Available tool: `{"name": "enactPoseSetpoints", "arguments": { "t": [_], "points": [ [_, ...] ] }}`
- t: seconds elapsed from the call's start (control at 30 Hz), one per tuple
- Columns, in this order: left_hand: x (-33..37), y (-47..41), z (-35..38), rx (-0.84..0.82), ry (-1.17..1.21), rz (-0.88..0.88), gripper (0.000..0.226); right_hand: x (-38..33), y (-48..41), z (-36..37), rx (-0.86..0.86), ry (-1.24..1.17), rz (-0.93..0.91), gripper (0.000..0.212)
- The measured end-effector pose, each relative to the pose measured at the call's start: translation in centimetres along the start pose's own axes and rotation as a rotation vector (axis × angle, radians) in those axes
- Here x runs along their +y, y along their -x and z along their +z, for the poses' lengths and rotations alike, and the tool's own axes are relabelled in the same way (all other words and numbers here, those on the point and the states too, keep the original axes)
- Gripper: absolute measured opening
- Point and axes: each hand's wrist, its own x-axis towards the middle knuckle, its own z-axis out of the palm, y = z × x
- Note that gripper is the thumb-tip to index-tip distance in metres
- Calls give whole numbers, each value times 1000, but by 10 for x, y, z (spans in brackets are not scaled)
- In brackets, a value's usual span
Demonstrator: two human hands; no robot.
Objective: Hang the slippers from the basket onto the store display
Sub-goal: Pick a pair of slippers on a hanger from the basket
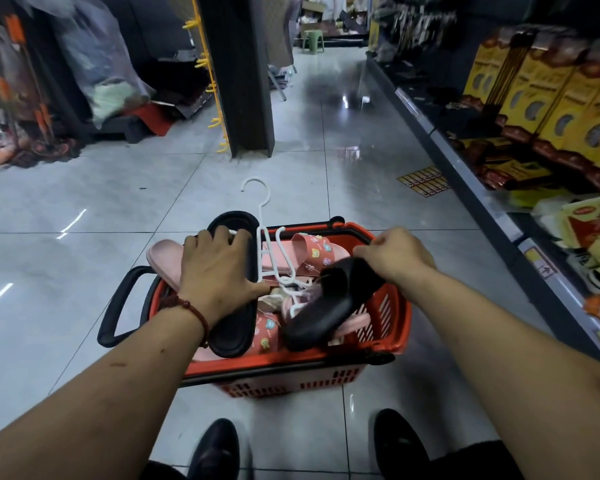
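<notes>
Shiny tile aisle, red basket [291, 362] at 6 o'clock; our left hand [219, 275] is clamped on a black slipper [232, 329] plus its white hanger [259, 244], right hand [392, 254] grips the other black slipper [329, 306] over the basket; looks like we're mid-pickup. Next we'd guess: pair them on the hanger, then reach the yellow hooks [201, 61] at 11 o'clock.

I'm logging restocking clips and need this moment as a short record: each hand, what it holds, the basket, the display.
left hand: left hand grips a sole-up black slipper over the basket
hanger: white hanger alongside that slipper, hook pointing away from the person
right hand: right hand holds a second black slipper by one end
basket: red basket on the tiled floor, pink slippers inside
display: yellow hooks ahead, left of a dark pillar
</notes>
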Motion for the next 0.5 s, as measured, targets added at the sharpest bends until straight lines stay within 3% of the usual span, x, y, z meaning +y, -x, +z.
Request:
{"name": "enactPoseSetpoints", "arguments": {
  "t": [0.1, 0.23, 0.5],
  "points": [
    [0, 2, -3, -1, 12, -12, 94, -2, 0, -4, 121, -326, -108, 11],
    [1, 5, -5, 15, 45, 18, 90, -2, 0, -1, 88, -560, -115, 5],
    [2, 9, -10, 63, 130, 168, 82, -19, 2, 6, 60, -726, -127, 6]
  ]
}}
